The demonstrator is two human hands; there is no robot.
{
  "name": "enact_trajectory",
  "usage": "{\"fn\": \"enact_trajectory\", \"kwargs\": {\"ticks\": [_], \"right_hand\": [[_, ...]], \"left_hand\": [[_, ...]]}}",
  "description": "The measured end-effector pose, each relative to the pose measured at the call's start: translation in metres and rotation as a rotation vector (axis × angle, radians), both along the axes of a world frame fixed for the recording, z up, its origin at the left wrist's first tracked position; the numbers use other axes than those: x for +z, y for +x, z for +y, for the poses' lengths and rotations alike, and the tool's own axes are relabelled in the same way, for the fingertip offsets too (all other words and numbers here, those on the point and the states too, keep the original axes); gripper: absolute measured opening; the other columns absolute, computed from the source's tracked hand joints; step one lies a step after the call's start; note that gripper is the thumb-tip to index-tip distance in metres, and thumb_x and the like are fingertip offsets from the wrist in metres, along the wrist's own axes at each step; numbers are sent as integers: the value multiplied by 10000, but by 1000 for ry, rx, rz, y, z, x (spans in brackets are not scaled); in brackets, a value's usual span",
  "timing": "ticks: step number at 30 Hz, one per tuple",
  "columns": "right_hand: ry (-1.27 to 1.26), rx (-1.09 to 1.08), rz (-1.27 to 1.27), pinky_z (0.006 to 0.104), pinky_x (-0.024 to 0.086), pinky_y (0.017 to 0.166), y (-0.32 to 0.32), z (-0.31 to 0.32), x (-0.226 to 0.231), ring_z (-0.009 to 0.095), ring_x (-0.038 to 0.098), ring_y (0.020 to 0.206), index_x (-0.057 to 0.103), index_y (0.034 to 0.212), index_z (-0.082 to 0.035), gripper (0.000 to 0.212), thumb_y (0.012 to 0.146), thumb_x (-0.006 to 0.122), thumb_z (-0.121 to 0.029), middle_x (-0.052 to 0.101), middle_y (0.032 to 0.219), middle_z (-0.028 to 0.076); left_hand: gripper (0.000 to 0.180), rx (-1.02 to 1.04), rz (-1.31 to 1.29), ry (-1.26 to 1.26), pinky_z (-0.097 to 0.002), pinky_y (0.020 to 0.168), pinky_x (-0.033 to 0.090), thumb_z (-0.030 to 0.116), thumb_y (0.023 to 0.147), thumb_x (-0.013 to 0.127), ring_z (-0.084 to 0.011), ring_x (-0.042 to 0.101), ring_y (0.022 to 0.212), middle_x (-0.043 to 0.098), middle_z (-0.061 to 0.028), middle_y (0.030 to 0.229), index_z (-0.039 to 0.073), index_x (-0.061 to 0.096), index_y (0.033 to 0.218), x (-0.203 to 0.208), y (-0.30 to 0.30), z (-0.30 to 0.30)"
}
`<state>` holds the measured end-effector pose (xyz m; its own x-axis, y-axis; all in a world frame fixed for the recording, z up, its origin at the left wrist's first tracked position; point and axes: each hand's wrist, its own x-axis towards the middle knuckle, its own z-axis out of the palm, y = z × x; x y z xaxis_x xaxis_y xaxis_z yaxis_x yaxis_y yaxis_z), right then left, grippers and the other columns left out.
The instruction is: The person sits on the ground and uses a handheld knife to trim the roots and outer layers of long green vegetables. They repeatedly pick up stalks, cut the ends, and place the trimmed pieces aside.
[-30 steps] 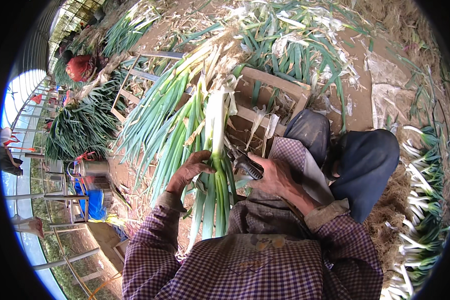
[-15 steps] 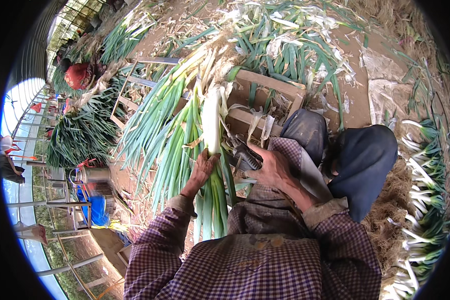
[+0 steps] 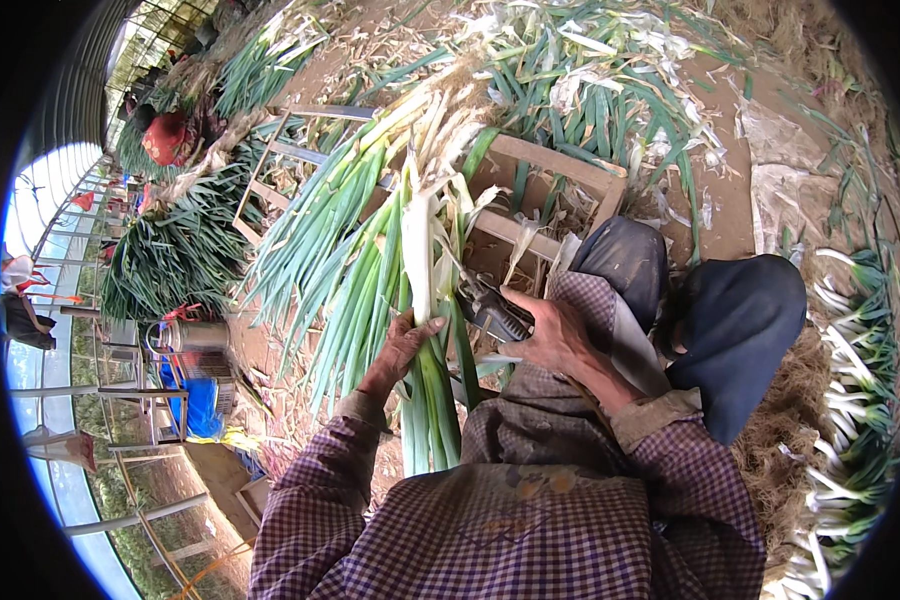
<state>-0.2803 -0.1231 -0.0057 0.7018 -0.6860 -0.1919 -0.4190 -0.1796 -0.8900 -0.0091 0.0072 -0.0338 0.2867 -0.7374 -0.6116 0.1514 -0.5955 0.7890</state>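
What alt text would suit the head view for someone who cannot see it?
Seen from above, a seated person's left hand grips a long leek while the right hand holds a dark tool beside it. Piles of leeks and trimmings cover the dirt floor.

Leek point(image 3: 417, 262) now higher in left hand point(image 3: 398, 352), white shank upright.
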Motion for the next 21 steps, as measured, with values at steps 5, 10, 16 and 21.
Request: {"fn": "enact_trajectory", "kwargs": {"ticks": [5, 10, 16, 21], "right_hand": [[83, 132, 26, 412, 543, 852, -27, 18, 38, 353, 715, 907, 571, 1408, -114, 817, 680, 841, -370, 723, 1049, 220], [52, 286, 156, 425, 543, 868, -48, 30, 49, 359, 712, 922, 567, 1407, -112, 797, 697, 814, -377, 727, 1051, 202], [42, 399, 172, 438, 533, 919, -63, 50, 51, 373, 695, 979, 540, 1440, -149, 797, 694, 775, -303, 710, 1098, 222], [90, 444, 269, 429, 524, 956, -58, 51, 61, 374, 692, 998, 530, 1449, -150, 796, 705, 777, -292, 699, 1134, 228]], "left_hand": [[439, 66, 346, -6, -334, 852, 581, 55, 848, 786, -173, 693, 920, 712, -35, 1048, 4, 631, 1256, -5, 13, 28], [424, 137, 380, -21, -353, 921, 570, -44, 850, 734, -188, 697, 989, 719, -61, 1109, -3, 637, 1261, -5, 13, 48], [376, 165, 308, -80, -326, 926, 533, -70, 825, 745, -171, 667, 985, 718, -43, 1106, 15, 685, 1186, -37, 18, 64], [391, 140, 310, -104, -322, 928, 525, -51, 825, 758, -167, 660, 993, 713, -43, 1106, 8, 667, 1201, -34, 18, 60]]}}
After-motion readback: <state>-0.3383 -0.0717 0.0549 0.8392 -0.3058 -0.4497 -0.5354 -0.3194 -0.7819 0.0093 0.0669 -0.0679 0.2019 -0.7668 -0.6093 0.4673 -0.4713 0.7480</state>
